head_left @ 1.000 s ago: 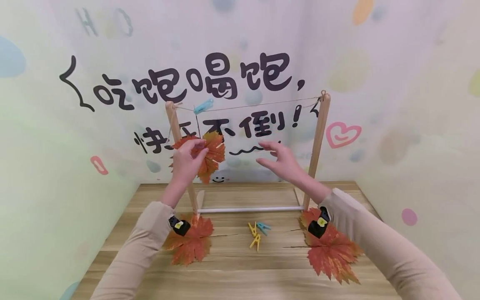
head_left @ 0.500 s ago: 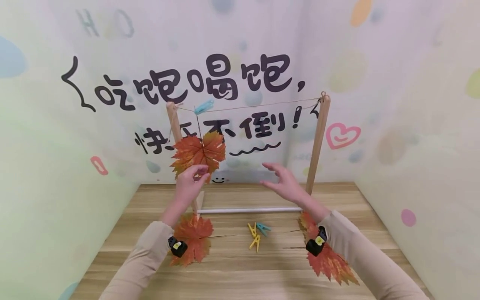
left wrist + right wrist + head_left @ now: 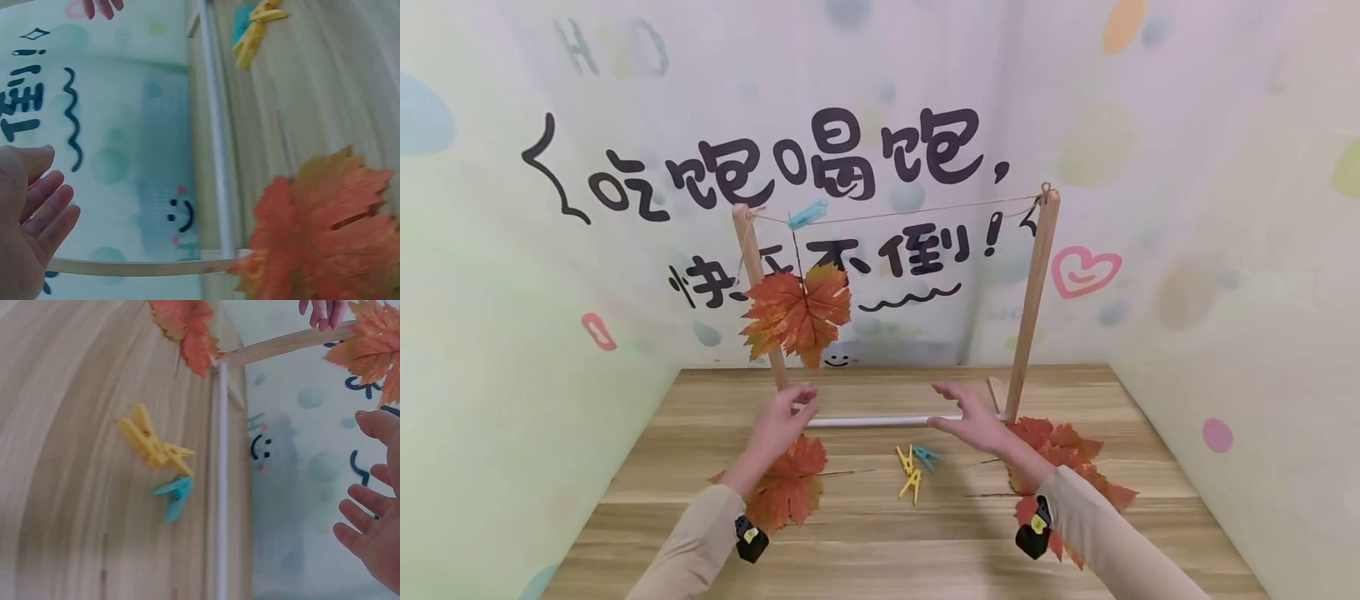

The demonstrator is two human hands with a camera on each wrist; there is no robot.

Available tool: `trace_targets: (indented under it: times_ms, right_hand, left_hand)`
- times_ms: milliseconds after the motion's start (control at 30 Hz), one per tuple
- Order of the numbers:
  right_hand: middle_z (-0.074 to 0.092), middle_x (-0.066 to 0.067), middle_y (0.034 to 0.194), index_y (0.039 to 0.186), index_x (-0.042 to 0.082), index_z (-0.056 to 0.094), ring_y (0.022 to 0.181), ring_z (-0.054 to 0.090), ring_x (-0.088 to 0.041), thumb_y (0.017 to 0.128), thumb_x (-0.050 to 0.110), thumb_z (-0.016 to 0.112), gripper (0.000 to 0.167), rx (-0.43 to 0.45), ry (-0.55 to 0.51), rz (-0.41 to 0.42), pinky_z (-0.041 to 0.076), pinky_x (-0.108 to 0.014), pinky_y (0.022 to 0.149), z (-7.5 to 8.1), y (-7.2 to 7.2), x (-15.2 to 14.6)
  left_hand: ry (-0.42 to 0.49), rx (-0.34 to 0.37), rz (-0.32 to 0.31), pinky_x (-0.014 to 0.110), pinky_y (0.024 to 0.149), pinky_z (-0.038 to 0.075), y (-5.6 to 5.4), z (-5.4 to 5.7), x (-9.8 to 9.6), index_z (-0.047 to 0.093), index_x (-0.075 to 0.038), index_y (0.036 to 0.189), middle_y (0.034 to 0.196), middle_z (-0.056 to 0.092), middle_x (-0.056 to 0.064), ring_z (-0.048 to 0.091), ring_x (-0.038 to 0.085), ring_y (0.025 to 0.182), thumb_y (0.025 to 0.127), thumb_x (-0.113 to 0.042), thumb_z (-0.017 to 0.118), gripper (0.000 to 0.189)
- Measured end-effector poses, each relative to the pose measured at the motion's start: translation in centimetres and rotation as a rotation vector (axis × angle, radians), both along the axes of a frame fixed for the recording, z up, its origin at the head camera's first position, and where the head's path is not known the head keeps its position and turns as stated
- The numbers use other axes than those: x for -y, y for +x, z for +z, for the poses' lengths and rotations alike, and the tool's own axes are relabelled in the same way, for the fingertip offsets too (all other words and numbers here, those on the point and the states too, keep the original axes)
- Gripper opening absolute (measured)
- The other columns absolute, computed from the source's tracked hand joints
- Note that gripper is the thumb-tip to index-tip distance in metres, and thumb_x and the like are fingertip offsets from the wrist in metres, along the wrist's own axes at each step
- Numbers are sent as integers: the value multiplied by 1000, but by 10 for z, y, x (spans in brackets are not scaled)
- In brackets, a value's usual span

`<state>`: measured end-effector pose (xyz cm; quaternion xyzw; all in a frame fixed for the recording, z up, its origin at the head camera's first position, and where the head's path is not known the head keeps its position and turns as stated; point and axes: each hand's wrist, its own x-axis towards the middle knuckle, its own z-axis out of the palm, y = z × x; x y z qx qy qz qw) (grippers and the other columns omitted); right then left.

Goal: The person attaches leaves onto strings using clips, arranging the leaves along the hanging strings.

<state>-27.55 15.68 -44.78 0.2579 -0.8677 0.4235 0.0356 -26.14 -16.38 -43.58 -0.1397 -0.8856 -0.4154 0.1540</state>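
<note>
My left hand (image 3: 785, 425) hovers by the lower left of a wooden frame (image 3: 1033, 300), fingers loosely bent with nothing between them. On the other side, my right hand (image 3: 973, 421) is held out with its fingers spread and holds nothing. An orange-red maple leaf (image 3: 797, 312) hangs by its stem from a string (image 3: 917, 211), pinned there by a light blue clothespin (image 3: 808, 213). Between and below the hands, two yellow clothespins (image 3: 911, 485) and a blue clothespin (image 3: 178, 497) lie on the table.
A red leaf (image 3: 793, 487) lies on the table under my left forearm. More red leaves (image 3: 1063, 450) lie at the right, partly hidden by my right forearm. A white rod (image 3: 872, 421) joins the frame's posts low down. A printed cloth wall stands behind.
Both hands have moved down, away from the hanging leaf, which was behind the left hand and now shows whole. The clothespins on the table have not moved.
</note>
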Motion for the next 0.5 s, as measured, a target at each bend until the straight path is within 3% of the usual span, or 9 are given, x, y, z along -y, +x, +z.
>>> trace_targets:
  times_ms: [233,500]
  right_hand:
    - [48,-19,129,131,0,45,118,44,-35,82,20,67,57,66,-10,-34,36,-52,95,-25,2,-6]
    - [51,-18,126,128,-1,47,116,46,-34,81,22,68,56,102,-1,-68,36,-52,94,-48,5,-9]
  left_hand:
    - [6,86,0,36,74,52,-1,-43,-8,64,1,101,94,66,13,62,25,87,81,-4,65,20]
    - [-95,84,-7,40,73,51,1,-81,-9,64,4,98,92,66,15,63,28,81,76,-1,69,23]
